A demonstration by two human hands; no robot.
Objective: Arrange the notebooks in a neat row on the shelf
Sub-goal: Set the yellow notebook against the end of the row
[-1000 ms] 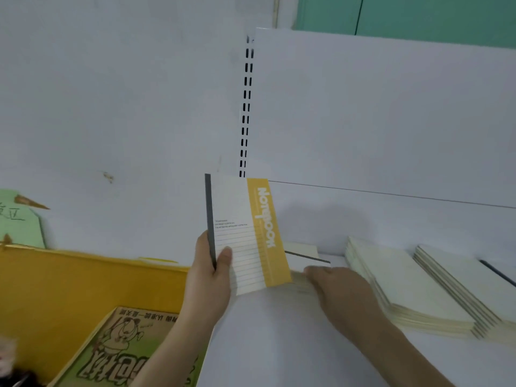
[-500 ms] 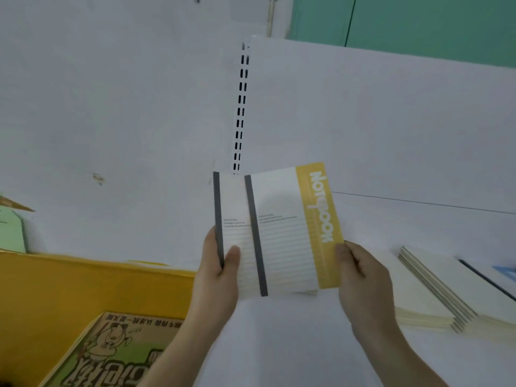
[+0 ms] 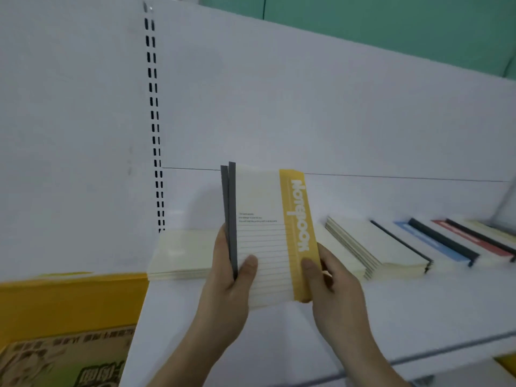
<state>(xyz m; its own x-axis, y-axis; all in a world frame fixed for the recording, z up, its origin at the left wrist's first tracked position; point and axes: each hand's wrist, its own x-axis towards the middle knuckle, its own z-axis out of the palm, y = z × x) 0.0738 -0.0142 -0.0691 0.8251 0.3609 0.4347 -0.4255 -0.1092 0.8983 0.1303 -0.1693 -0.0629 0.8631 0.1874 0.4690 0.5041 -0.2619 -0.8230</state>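
Note:
I hold two cream notebooks (image 3: 265, 233) with grey spines and a yellow "Notebook" band upright above the white shelf (image 3: 279, 344), one stacked squarely behind the other. My left hand (image 3: 229, 286) grips the spine side with the thumb across the front cover. My right hand (image 3: 326, 277) pinches the yellow edge. A low cream stack (image 3: 184, 252) lies flat on the shelf behind my left hand. Further stacks (image 3: 371, 247) lie to the right, some with a blue (image 3: 430, 241) or red band (image 3: 474, 236).
The white back panel carries a slotted upright (image 3: 155, 121) left of centre. A yellow shelf section (image 3: 64, 300) sits at lower left with a printed booklet (image 3: 67, 361) lying on it. The white shelf's front edge (image 3: 418, 356) runs along the lower right.
My right hand lifted a second notebook from the shelf and slid it together with the one in my left hand. The two, fanned apart half a second ago, now overlap. The view shifted right.

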